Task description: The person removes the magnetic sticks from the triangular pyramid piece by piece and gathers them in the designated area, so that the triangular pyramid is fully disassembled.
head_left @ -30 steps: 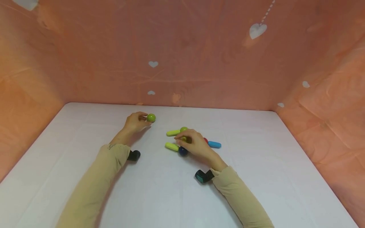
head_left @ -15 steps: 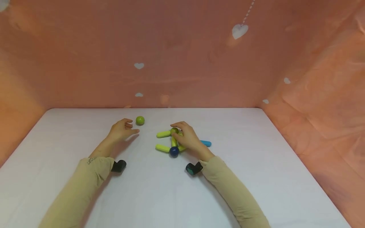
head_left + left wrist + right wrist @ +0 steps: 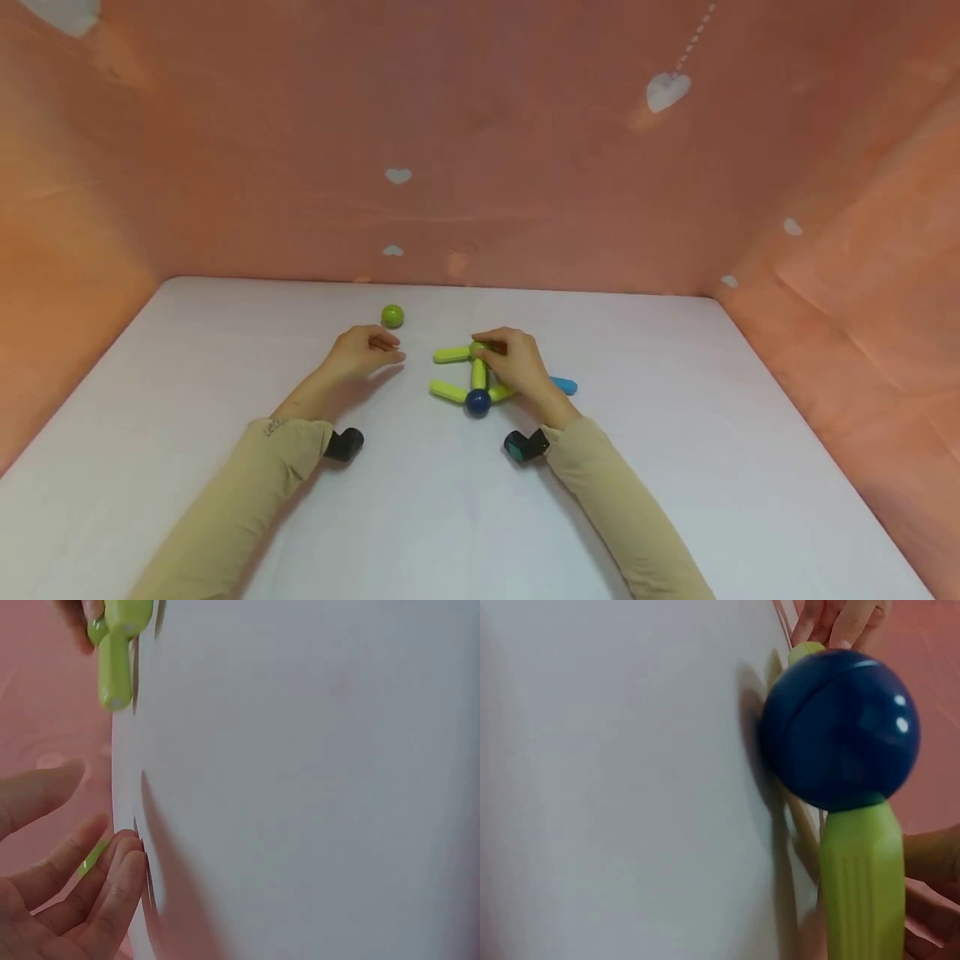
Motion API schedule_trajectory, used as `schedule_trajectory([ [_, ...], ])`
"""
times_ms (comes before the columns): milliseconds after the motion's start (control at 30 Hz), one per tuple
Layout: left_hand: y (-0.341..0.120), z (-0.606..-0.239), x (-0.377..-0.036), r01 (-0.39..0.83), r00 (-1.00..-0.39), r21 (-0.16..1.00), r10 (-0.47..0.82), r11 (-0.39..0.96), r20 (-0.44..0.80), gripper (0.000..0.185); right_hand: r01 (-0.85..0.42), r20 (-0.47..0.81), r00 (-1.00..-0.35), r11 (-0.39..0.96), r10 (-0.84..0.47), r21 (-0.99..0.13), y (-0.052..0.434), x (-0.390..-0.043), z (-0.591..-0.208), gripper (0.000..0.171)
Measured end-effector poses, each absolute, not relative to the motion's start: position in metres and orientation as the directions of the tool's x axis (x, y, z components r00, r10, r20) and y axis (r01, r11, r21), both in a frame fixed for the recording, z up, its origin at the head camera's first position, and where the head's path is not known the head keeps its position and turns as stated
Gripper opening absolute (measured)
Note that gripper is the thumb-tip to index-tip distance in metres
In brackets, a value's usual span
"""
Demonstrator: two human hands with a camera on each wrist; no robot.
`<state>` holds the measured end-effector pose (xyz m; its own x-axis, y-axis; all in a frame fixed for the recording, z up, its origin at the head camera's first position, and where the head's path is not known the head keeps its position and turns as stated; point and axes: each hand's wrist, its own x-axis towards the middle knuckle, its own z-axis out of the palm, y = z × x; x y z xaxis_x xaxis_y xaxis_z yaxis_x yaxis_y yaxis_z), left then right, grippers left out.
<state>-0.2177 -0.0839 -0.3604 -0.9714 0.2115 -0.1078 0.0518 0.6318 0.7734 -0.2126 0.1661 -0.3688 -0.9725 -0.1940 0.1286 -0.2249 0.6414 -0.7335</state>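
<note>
A loose green ball [image 3: 392, 316] lies on the white table [image 3: 225, 350], just beyond my left hand [image 3: 384, 349]. That hand rests on the table with relaxed fingers [image 3: 112, 877] and holds nothing. My right hand [image 3: 486, 350] pinches the green ball joint [image 3: 476, 346] at the far end of a flat toy figure. The figure has yellow-green sticks [image 3: 452, 354] [image 3: 448, 391], a middle stick [image 3: 478, 373] [image 3: 862, 885], a dark blue ball [image 3: 477, 402] [image 3: 840, 727] nearest me and a light blue stick [image 3: 564, 385] partly hidden behind the hand.
Orange paper walls [image 3: 480, 167] with white hearts close the table in at the back and on both sides. Black wrist cameras [image 3: 343, 443] [image 3: 525, 445] sit under both beige sleeves.
My left hand let go of the green ball and drew back a little; the ball now lies alone. My right hand shifted from the figure's middle to its far green ball.
</note>
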Motion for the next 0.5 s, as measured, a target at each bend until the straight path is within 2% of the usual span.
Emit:
schedule_trajectory([
  [500, -0.043, -0.368, -0.222, 0.026, -0.952, 0.821, 0.265, 0.571, -0.155, 0.039, -0.195, 0.114, -0.98, 0.658, -0.165, -0.727, 0.17, -0.218, -0.373, 0.024],
])
